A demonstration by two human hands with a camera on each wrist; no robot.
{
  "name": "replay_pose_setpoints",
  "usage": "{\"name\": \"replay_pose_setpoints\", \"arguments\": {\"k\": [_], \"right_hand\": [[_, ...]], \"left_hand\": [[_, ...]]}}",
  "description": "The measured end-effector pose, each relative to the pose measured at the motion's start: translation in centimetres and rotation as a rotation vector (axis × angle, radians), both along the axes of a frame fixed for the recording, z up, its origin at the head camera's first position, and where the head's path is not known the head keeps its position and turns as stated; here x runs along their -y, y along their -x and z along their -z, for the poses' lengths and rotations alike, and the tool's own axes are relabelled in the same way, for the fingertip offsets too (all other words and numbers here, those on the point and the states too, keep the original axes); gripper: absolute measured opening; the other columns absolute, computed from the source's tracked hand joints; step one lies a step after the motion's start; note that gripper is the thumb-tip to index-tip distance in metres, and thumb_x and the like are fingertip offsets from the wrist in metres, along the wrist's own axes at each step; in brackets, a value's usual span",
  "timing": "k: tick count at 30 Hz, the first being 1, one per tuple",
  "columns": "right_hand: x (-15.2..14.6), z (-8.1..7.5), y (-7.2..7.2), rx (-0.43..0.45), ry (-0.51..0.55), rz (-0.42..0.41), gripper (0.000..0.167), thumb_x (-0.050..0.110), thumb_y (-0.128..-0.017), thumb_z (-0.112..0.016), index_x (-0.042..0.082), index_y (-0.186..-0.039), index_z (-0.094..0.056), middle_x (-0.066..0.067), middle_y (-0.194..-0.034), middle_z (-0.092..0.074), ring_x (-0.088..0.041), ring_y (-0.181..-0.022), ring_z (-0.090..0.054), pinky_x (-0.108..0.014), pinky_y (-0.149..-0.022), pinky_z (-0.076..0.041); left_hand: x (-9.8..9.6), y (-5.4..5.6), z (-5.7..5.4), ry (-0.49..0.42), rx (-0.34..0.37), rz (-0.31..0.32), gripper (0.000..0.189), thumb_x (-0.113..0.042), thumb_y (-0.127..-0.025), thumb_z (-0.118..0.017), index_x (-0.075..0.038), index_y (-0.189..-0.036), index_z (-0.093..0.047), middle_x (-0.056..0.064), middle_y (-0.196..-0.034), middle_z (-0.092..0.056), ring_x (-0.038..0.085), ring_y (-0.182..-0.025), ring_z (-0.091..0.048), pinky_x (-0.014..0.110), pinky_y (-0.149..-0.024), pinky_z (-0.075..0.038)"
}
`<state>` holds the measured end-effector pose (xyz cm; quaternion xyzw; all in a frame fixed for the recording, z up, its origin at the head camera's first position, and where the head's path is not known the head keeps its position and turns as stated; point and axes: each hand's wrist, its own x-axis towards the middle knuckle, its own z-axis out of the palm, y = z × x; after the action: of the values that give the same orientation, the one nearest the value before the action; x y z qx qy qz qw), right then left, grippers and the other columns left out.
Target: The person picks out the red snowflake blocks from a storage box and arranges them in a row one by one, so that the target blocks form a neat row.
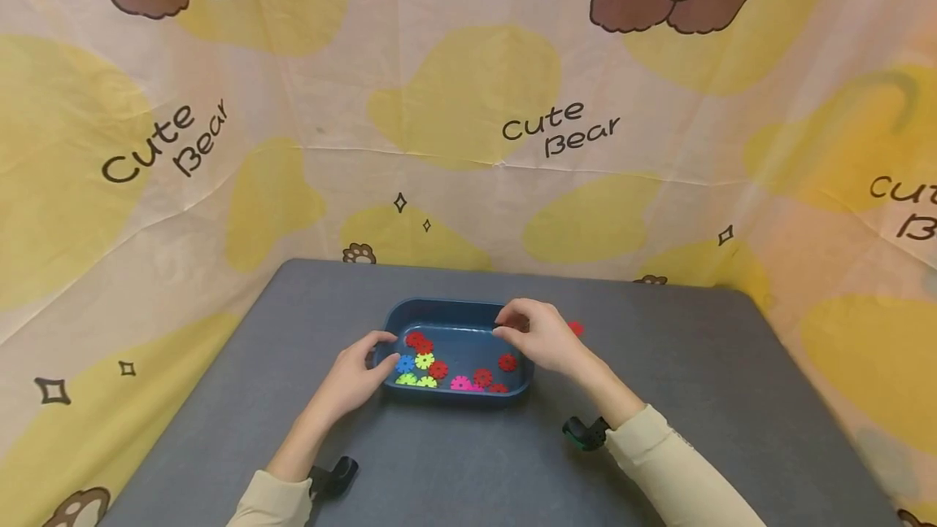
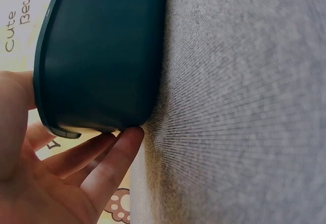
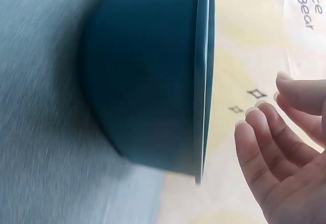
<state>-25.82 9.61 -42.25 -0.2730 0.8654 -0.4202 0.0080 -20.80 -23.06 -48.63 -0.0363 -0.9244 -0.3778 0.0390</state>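
Observation:
A dark blue plastic basin [image 1: 457, 398] stands on the table, with several flower-shaped discs inside: red [image 1: 507, 362], yellow-green [image 1: 424, 360], blue [image 1: 405, 363] and pink [image 1: 460, 382]. At the basin's left end my left hand [image 1: 353, 372] holds it, thumb at the rim and fingertips [image 2: 133, 135] against the outer wall. Over its right end hovers my right hand [image 1: 545, 337], fingers loosely bent, apart from the rim in the right wrist view. Nothing shows between its thumb and fingertips [image 3: 245, 132]. Part of a red disc [image 1: 576, 328] peeks out past that hand, outside the basin.
A grey table [image 1: 468, 470] reaches around the basin. Behind it and at both sides hangs a printed cloth [image 1: 468, 210] with bears and lettering. Black devices sit at the left wrist [image 1: 337, 476] and right wrist [image 1: 586, 433].

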Motion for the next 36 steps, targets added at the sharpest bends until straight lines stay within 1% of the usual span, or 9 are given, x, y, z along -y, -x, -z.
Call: {"name": "replay_pose_setpoints", "arguments": {"k": [5,8,11,15,18,24,29,32,36], "right_hand": [[1.8,0.4,-0.1,-0.002,-0.009,-0.040,0.013,0.018,-0.094,-0.074,0.010,-0.105,-0.071,0.006,-0.092,-0.066,-0.013,-0.079,-0.060,-0.032,-0.071,-0.052],[2.9,0.8,-0.2,0.000,-0.019,-0.055,0.015,0.018,-0.094,-0.074,0.009,-0.106,-0.071,0.007,-0.093,-0.066,-0.011,-0.082,-0.060,-0.031,-0.072,-0.052],[4.0,1.4,-0.4,0.005,-0.044,-0.081,0.016,0.019,-0.095,-0.074,0.010,-0.107,-0.071,0.008,-0.093,-0.065,-0.010,-0.083,-0.060,-0.030,-0.073,-0.052],[5.2,2.3,-0.4,0.014,-0.087,-0.121,0.018,0.021,-0.095,-0.074,0.009,-0.108,-0.070,0.009,-0.092,-0.063,-0.008,-0.080,-0.059,-0.029,-0.072,-0.051],[6.0,2.8,-0.4,0.043,-0.111,-0.136,0.021,0.021,-0.094,-0.075,0.007,-0.109,-0.070,0.009,-0.090,-0.063,-0.008,-0.078,-0.058,-0.028,-0.071,-0.051],[7.1,3.6,0.1,0.097,-0.137,-0.156,0.023,0.020,-0.092,-0.077,0.006,-0.110,-0.071,0.009,-0.088,-0.063,-0.009,-0.078,-0.059,-0.027,-0.073,-0.051],[7.7,4.4,0.8,0.128,-0.199,-0.157,0.016,0.022,-0.092,-0.077,0.012,-0.103,-0.071,0.011,-0.086,-0.064,-0.009,-0.077,-0.059,-0.027,-0.073,-0.051],[8.2,4.8,1.1,0.139,-0.226,-0.166,0.013,0.021,-0.092,-0.077,0.015,-0.101,-0.070,0.011,-0.085,-0.064,-0.009,-0.077,-0.059,-0.027,-0.074,-0.051],[8.8,5.2,1.5,0.136,-0.258,-0.178,0.013,0.021,-0.092,-0.078,0.014,-0.101,-0.070,0.011,-0.084,-0.064,-0.008,-0.076,-0.059,-0.027,-0.074,-0.051]], "left_hand": [[0.1,-0.1,-0.1,0.003,-0.004,0.002,0.039,-0.025,-0.096,-0.070,-0.010,-0.131,-0.063,0.011,-0.124,-0.065,0.023,-0.090,-0.052,0.038,-0.074,-0.045],[0.1,-0.2,-0.2,0.003,-0.001,0.002,0.038,-0.025,-0.096,-0.070,-0.010,-0.131,-0.063,0.011,-0.124,-0.065,0.023,-0.090,-0.052,0.037,-0.073,-0.045],[0.1,-0.2,-0.2,0.009,0.002,-0.001,0.038,-0.025,-0.096,-0.070,-0.011,-0.131,-0.063,0.012,-0.128,-0.064,0.024,-0.093,-0.053,0.039,-0.077,-0.047],[0.0,-0.2,-0.3,0.009,0.005,-0.003,0.038,-0.025,-0.096,-0.070,-0.012,-0.132,-0.063,0.011,-0.130,-0.064,0.024,-0.096,-0.054,0.042,-0.082,-0.049],[-0.1,-0.2,-0.3,0.007,0.004,0.001,0.038,-0.025,-0.096,-0.070,-0.012,-0.131,-0.063,0.011,-0.128,-0.064,0.024,-0.095,-0.054,0.041,-0.081,-0.048],[-0.2,-0.1,-0.3,0.004,0.000,0.004,0.038,-0.026,-0.096,-0.070,-0.012,-0.131,-0.063,0.011,-0.129,-0.065,0.024,-0.094,-0.054,0.041,-0.081,-0.048],[-0.1,0.0,-0.2,0.002,-0.003,0.012,0.039,-0.026,-0.097,-0.070,-0.011,-0.132,-0.063,0.010,-0.128,-0.065,0.023,-0.093,-0.054,0.040,-0.080,-0.047],[-0.1,-0.1,-0.2,-0.002,0.001,0.008,0.039,-0.026,-0.097,-0.070,-0.012,-0.132,-0.063,0.010,-0.131,-0.064,0.024,-0.096,-0.055,0.043,-0.083,-0.049],[-0.1,-0.1,-0.2,-0.007,0.009,0.006,0.039,-0.026,-0.097,-0.070,-0.012,-0.133,-0.063,0.011,-0.133,-0.063,0.026,-0.102,-0.056,0.049,-0.090,-0.050]]}}
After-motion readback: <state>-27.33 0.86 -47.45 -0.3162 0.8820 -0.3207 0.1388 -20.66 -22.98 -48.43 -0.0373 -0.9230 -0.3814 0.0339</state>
